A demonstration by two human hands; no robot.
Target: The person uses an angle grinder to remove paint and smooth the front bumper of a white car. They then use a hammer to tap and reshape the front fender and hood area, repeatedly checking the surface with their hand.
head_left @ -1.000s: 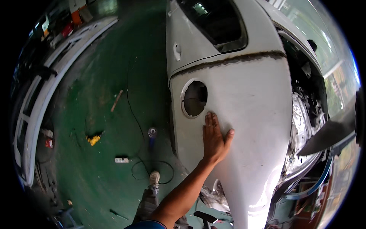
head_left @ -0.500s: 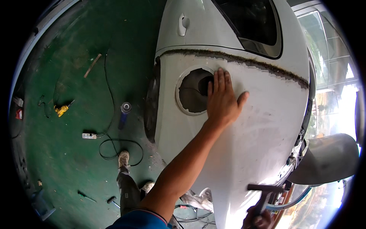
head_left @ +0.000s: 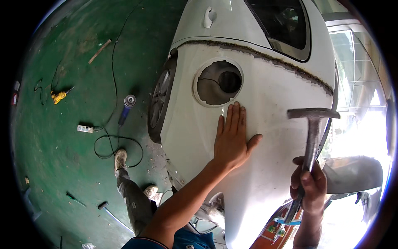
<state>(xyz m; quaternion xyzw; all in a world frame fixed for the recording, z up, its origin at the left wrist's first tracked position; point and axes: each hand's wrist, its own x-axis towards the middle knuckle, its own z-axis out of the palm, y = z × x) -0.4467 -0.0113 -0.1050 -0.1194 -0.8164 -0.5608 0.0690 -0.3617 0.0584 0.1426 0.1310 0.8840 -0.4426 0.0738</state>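
Since the earlier frame, my hammer (head_left: 312,139) has risen into full view and my left hand (head_left: 232,143) has slid from beside the round opening (head_left: 210,85) to just below it. The white car panel (head_left: 190,137) has a rough, dark seam (head_left: 265,54) across it. Left lies a green floor (head_left: 74,153) with a yellow power tool (head_left: 59,97); right, bright windows (head_left: 358,70). My left fingers lie flat and extended on the panel; my right hand (head_left: 309,184) is wrapped around the hammer's handle, its head above the panel's right side.
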